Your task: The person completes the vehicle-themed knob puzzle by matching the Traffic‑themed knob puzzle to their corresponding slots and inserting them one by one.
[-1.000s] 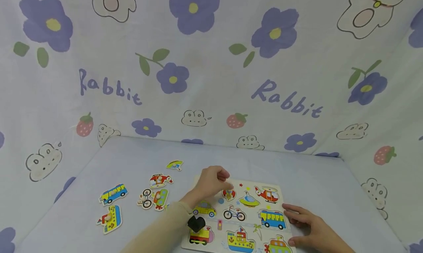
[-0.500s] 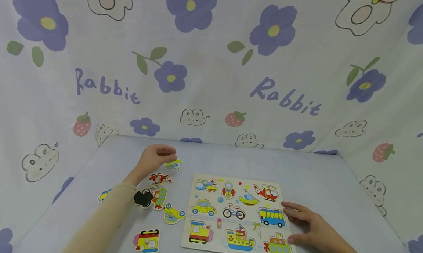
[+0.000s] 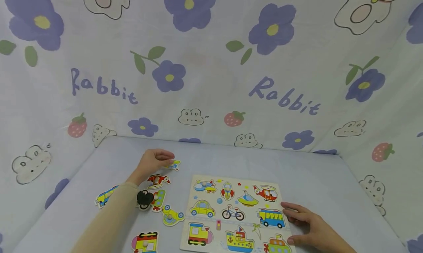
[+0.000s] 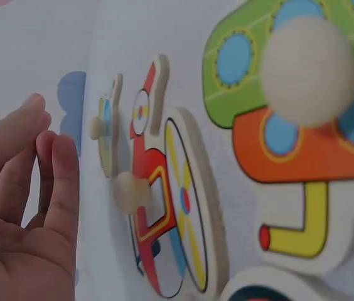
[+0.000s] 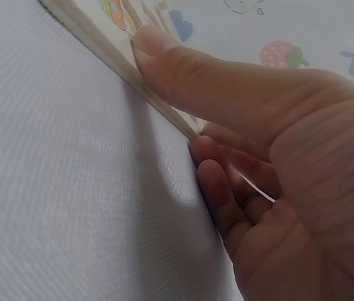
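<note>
1. One saucer piece point(image 3: 176, 165), face up on the counter point(image 3: 211, 159), lies with its long axis roughly crosswise; its knob point(image 4: 95, 128) is visible and ungripped.
2. Left hand point(image 3: 151, 165), the nearer: fingers point(image 4: 64, 157) narrowly gathered, holding nothing; saucer piece just to their right, contact uncertain.
3. Helicopter piece point(image 3: 158, 180): near, lower in the head view.
4. Puzzle board point(image 3: 248, 211), right of these; right hand point(image 3: 307, 223) grips its right edge.

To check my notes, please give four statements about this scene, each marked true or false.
1. The right hand touches the pale wooden puzzle board. True.
2. The left hand is above the board. False: the left hand is near the yellow-green wooden saucer piece.
3. The yellow wooden car piece lies outside the board. True.
4. The red wooden helicopter piece sits inside the board. False: the helicopter piece lies loose, left of the board.
</note>
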`<state>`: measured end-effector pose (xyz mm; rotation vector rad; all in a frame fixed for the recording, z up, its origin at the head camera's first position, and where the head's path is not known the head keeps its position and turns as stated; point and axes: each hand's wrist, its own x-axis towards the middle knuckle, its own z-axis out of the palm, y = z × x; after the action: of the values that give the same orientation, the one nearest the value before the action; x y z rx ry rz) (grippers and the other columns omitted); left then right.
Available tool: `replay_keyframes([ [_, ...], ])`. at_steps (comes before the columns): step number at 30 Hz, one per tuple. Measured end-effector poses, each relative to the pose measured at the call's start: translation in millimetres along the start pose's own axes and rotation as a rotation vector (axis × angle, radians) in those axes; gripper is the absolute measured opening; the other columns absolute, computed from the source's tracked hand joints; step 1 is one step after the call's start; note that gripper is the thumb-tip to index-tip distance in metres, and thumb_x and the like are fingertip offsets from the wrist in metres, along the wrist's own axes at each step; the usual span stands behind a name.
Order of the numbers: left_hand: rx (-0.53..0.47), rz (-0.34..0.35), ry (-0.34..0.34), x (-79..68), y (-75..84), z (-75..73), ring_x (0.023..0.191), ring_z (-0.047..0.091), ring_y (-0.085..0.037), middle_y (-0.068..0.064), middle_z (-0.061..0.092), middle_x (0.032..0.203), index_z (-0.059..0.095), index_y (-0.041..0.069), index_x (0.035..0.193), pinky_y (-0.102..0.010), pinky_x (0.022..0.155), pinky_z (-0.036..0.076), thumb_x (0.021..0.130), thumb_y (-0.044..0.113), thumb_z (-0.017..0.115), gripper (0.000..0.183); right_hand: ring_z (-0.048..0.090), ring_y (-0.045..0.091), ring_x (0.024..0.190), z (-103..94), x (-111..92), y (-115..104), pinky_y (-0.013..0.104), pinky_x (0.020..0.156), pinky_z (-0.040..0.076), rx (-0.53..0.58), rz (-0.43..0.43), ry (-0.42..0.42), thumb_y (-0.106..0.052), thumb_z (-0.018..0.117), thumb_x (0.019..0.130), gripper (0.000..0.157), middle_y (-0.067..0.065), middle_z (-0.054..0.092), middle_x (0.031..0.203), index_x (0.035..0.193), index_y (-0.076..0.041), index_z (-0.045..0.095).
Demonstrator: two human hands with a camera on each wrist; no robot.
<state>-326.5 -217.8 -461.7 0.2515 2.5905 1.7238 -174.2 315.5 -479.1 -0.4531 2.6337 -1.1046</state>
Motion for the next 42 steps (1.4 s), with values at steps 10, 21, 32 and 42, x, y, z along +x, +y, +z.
replay_keyframes([
  [10,0.094,0.007,0.008,-1.2,-5.5,2.7,0.094,0.068,-0.021,-0.009,0.073,0.100,0.072,0.001,0.107,-0.036,0.084,0.052,0.087,0.007,0.076,0.021,0.040,0.027,0.131,1.3,1,2,0.020,0.092,0.043,-0.012,-0.002,-0.003,-0.046,0.085,0.070,0.078,0.001,0.040,0.150,0.136,-0.012,0.061],
  [21,0.179,-0.016,0.043,3.5,-12.8,10.0,0.087,0.068,-0.018,-0.003,0.073,0.091,0.074,0.003,0.102,-0.039,0.086,0.051,0.085,0.007,0.078,0.018,0.038,0.030,0.134,0.0,-1,3,0.018,0.093,0.041,-0.030,-0.001,0.001,-0.047,0.085,0.070,0.082,0.001,0.040,0.150,0.137,-0.008,0.058],
  [32,0.189,-0.013,-0.005,4.6,-15.7,7.0,0.085,0.067,-0.016,-0.001,0.073,0.090,0.075,0.007,0.098,-0.038,0.084,0.052,0.083,0.008,0.080,0.016,0.033,0.040,0.136,-1.9,-1,1,0.018,0.095,0.038,0.009,-0.036,-0.018,-0.043,0.085,0.072,0.080,0.005,0.038,0.152,0.139,-0.010,0.057],
  [42,0.219,-0.015,-0.037,4.5,-13.8,4.0,0.080,0.066,-0.016,0.001,0.072,0.085,0.075,0.010,0.093,-0.033,0.077,0.052,0.082,0.010,0.081,0.013,0.034,0.038,0.135,-1.9,0,3,0.017,0.095,0.038,0.030,-0.038,-0.019,-0.042,0.085,0.072,0.080,0.004,0.038,0.152,0.140,-0.011,0.056],
])
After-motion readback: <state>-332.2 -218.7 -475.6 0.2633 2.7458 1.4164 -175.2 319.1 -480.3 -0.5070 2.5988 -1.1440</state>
